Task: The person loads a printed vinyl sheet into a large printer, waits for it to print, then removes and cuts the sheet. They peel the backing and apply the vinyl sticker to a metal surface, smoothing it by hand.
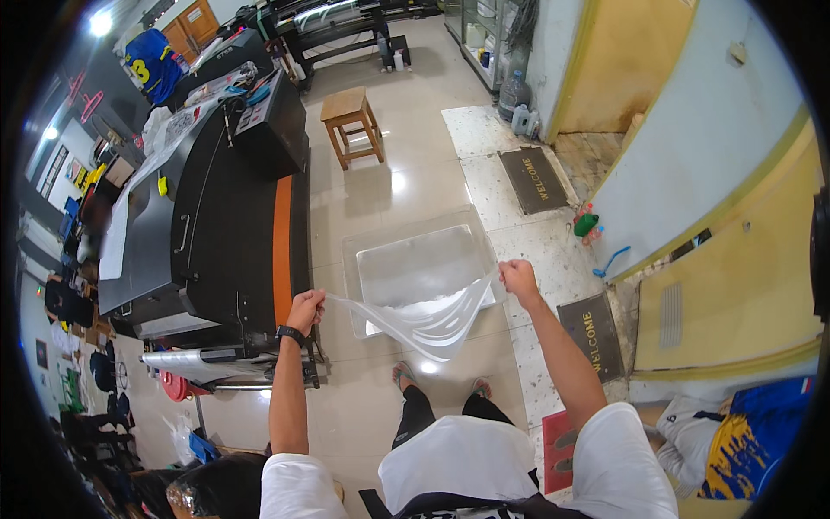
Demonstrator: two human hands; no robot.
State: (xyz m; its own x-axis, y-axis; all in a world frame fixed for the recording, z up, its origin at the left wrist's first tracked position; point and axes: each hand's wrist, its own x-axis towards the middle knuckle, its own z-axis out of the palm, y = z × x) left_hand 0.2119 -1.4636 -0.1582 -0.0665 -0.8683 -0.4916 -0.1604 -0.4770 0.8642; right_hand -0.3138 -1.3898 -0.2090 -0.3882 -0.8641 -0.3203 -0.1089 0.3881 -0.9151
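A translucent sheet with white streaks (441, 324), perhaps printed film, hangs between my two hands and sags in the middle. My left hand (307, 309), with a black watch on the wrist, pinches its left corner beside the large black machine. My right hand (517, 277) grips the right corner with closed fingers. Below and beyond the sheet, a shallow clear plastic tray (349, 259) lies on the tiled floor. A pale, silvery rectangular area (418, 263) shows inside it; I cannot tell whether this is liquid or a sheet. The sagging sheet covers part of the tray's near side in view.
The black machine with an orange stripe (283, 240) stands at left. A wooden stool (345, 107) is beyond the tray. Two welcome mats (533, 180), bottles (586, 225) and a blue brush (611, 261) lie at right. A person in blue and yellow (755, 441) is at lower right.
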